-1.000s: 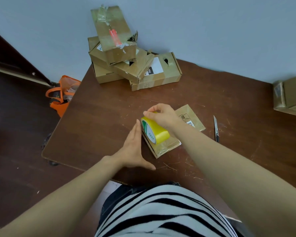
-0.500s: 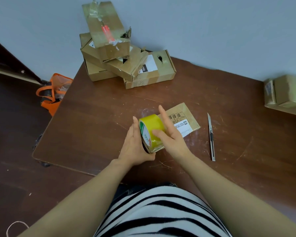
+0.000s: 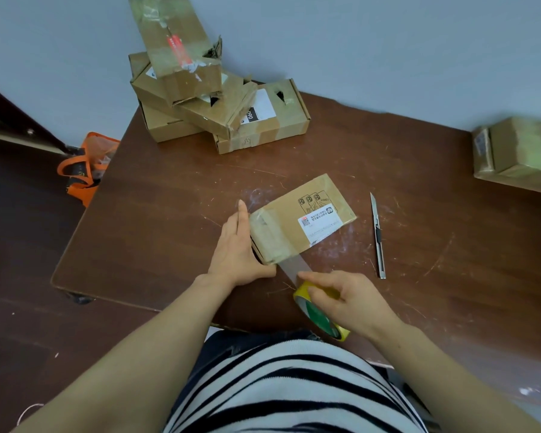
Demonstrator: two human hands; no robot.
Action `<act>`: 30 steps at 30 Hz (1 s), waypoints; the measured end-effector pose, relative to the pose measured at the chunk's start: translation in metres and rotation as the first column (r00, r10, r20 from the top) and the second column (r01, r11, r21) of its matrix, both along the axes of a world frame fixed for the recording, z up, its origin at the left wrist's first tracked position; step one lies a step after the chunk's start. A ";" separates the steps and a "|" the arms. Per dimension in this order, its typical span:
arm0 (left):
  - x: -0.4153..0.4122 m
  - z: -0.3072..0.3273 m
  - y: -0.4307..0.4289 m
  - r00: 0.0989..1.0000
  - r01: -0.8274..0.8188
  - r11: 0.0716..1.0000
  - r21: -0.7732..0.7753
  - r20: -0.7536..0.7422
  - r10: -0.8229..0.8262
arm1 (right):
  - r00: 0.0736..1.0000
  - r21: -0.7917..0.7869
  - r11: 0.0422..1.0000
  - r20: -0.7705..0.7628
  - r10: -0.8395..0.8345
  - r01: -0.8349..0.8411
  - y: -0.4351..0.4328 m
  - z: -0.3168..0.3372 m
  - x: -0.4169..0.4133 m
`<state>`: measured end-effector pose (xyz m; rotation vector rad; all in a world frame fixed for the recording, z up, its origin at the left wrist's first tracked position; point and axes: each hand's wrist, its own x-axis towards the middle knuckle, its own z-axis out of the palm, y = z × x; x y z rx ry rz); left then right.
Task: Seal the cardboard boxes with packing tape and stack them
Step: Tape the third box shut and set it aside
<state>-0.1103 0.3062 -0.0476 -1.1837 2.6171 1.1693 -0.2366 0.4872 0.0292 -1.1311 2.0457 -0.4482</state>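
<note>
left hand (image 3: 236, 245) flat against box (image 3: 303, 218), right hand (image 3: 345, 300) gripping tape roll (image 3: 320, 317)

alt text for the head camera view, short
A person's right hand holds a yellow tape roll, a clear strip stretched from it to a small cardboard box on a brown table, while the flat left hand braces the box's end. A utility knife lies right of the box; taped boxes are piled at the far corner.

Makeshift packing spot in a plain room, home or small office, can't tell which. Scratched brown table (image 3: 169, 214) against bare grey wall (image 3: 388, 42), reused cardboard boxes (image 3: 200, 114) with shipping labels piled at the back, utility knife (image 3: 378, 235), orange bag (image 3: 85, 176) on dark floor (image 3: 19, 245).
</note>
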 end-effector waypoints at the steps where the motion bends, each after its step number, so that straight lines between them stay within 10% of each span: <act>1: 0.000 0.000 0.000 1.000 0.005 1.000 -0.003 0.006 -0.005 | 1.000 0.053 0.998 -0.012 0.026 -0.026 0.003 -0.001 0.000; 11: 0.003 0.005 -0.003 0.991 0.119 0.991 -0.064 0.067 -0.115 | 0.962 0.425 0.893 -0.149 0.230 -0.148 -0.038 -0.001 0.012; 18: -0.008 0.027 -0.009 0.851 0.379 0.921 -0.092 0.425 -0.308 | 0.967 0.477 0.870 -0.138 0.215 -0.125 -0.050 -0.012 0.014; 23: -0.040 0.027 0.016 0.984 0.135 0.931 -0.338 0.156 -0.086 | 0.976 0.474 0.876 -0.137 0.171 -0.087 -0.056 -0.017 0.012; 30: -0.044 -0.002 0.027 0.941 0.233 0.899 -0.371 0.320 -0.111 | 0.990 0.450 0.890 -0.075 0.118 -0.072 -0.052 -0.020 0.004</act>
